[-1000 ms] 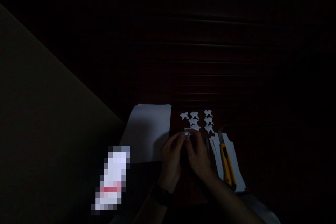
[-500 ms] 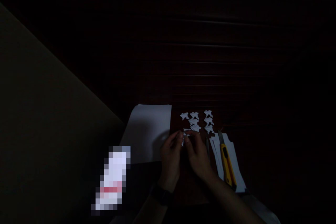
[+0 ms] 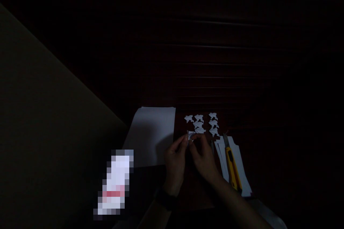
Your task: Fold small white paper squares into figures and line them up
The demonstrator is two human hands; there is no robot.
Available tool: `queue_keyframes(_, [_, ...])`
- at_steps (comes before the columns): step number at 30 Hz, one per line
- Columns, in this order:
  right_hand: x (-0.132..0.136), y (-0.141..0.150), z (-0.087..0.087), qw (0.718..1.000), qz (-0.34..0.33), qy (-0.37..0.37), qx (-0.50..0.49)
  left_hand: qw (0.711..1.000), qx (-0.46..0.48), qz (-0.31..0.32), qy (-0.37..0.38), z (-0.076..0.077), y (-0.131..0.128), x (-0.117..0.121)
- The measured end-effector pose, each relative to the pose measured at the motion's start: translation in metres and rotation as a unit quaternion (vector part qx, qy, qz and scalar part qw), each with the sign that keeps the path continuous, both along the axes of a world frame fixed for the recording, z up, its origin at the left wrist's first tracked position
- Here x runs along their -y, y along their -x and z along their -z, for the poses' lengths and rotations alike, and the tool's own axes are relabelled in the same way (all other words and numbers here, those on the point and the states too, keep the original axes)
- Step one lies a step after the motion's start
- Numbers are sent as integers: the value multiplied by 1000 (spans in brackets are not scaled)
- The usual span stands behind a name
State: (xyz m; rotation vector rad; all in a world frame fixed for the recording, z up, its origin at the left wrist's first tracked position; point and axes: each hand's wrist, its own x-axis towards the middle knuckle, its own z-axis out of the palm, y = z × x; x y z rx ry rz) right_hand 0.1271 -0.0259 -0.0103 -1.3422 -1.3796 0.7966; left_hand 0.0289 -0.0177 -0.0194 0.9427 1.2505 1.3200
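Note:
Between my two hands is a small folded piece of white paper (image 3: 191,135), its upper end showing above the fingertips. My left hand (image 3: 174,157) pinches it from the left, thumb against fingers. From the other side my right hand (image 3: 202,155) grips it, with the index finger bent over the top. Just beyond the hands lie several small folded paper figures (image 3: 199,124), pointed and frog-like, in a loose group. More such paper figures (image 3: 213,123) form a column to the right. The paper's lower part is hidden by my fingers.
A stack of white sheets (image 3: 150,128) lies at the left. To the right, a yellow box cutter (image 3: 233,168) with its blade out rests on cut paper pieces (image 3: 242,161). A blurred-out white object (image 3: 116,182) is at lower left. The scene is dark.
The folded paper shows more above my fingers now, and its visible face has turned. My right fingers have shifted slightly. The figures, sheets and cutter lie as before.

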Motion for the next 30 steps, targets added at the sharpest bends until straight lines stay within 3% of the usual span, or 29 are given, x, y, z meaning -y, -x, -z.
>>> queue_keyframes(8, [-1, -4, -2, 997, -52, 12, -47, 1000, -13, 2, -14, -3, 4, -4])
queue_keyframes(20, [-1, -4, 1, 999, -31, -9, 32, 1000, -18, -17, 2, 2, 4, -5])
queue_keyframes(26, [-1, -4, 2, 999, -12, -19, 39, 994, -103, 10, -46, -5, 3, -1])
queue_keyframes(30, [-1, -7, -2, 1000, -8, -1, 28, 995, -84, 29, -41, -2, 5, 0])
